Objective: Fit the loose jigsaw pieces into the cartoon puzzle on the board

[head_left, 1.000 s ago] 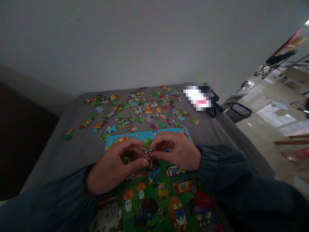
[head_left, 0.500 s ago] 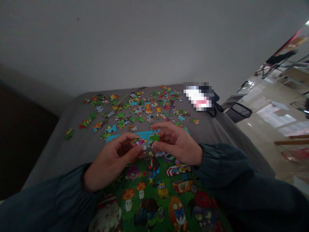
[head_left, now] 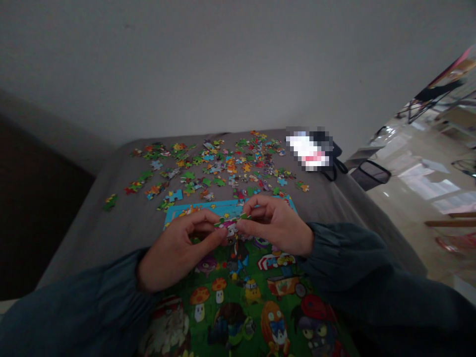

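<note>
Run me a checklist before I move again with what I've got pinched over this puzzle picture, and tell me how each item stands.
1. Left hand has a grip: ok, thumb and fingers pinch the held puzzle pieces.
2. Right hand has a grip: ok, it pinches them from the other side.
3. Held pieces properly joined: cannot tell; fingertips and blur hide the edges.
4. Printed picture fully visible: not ok; hands and sleeves cover parts.
5. Loose pieces off the picture: ok, those in view are spread on the grey cloth beyond its far edge.
</note>
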`<state>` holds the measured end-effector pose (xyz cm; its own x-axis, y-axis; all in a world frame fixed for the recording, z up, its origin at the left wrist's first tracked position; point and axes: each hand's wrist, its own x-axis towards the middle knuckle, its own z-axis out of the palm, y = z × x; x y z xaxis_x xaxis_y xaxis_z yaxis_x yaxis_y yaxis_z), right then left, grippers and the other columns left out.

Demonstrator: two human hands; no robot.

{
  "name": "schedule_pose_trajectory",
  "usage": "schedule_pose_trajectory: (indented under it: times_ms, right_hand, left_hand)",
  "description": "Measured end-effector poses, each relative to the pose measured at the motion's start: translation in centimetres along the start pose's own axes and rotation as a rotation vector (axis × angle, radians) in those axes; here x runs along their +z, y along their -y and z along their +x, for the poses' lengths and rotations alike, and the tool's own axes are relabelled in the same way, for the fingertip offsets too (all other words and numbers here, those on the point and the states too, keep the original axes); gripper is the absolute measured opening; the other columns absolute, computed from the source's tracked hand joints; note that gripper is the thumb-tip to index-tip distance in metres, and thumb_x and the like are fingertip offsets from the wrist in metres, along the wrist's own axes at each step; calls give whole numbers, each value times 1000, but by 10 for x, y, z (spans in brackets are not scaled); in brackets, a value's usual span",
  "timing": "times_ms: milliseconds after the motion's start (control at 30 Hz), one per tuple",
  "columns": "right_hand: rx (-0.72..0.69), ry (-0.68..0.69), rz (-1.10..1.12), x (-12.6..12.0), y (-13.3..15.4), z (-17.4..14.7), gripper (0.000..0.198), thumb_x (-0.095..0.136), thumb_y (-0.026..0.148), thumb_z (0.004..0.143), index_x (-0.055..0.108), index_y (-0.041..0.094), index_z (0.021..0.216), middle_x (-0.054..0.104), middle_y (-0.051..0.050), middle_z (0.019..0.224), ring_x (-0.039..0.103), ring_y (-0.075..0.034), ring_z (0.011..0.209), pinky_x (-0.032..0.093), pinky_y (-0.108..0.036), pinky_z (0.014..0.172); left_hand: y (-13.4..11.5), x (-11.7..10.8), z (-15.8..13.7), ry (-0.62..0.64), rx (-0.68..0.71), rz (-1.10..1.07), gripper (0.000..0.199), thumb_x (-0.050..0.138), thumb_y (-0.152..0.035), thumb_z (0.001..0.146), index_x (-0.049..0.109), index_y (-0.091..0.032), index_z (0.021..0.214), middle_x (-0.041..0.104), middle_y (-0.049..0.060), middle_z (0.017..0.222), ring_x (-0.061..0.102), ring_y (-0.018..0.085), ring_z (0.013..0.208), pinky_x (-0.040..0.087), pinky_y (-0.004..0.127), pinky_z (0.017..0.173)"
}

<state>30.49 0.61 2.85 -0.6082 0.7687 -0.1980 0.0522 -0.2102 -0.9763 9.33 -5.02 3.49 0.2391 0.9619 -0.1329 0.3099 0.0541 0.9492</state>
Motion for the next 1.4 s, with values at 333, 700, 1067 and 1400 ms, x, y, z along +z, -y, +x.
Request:
schedule_pose_trajectory:
  times_ms: [333,700,1067,1400]
  right_hand:
    - [-85,-2,-100,3,-2,-1,37,85,33,69,55,20,84,69,2,74,61,-10,62,48,-25,60]
    - [-265,-143,-247,6,-1,-3,25,77,34,77,64,19,93,72,-2,81,62,-13,65,51,-28,63]
    - [-246,-150,-198,2,-3,1,28,74,38,78,64,18,95,67,0,73,51,-10,56,44,-27,55]
    - [-262,-142,-168,0,-2,3,26,73,38,79,65,18,94,64,0,73,51,-10,59,45,-27,57]
  left_hand:
    - [-3,8,-1,-161,222,196,20,70,-29,86,63,-19,70,64,-4,62,57,9,53,43,17,49]
    - [19,-58,27,-399,288,644,31,50,-44,97,73,-22,97,71,8,111,64,27,110,46,40,102]
    - [60,-94,68,-559,108,698,17,74,-35,78,76,-24,91,59,11,139,34,45,140,22,62,114]
    - [18,-58,37,-485,62,54,48,72,-55,76,65,-22,110,66,1,78,63,17,71,49,26,58]
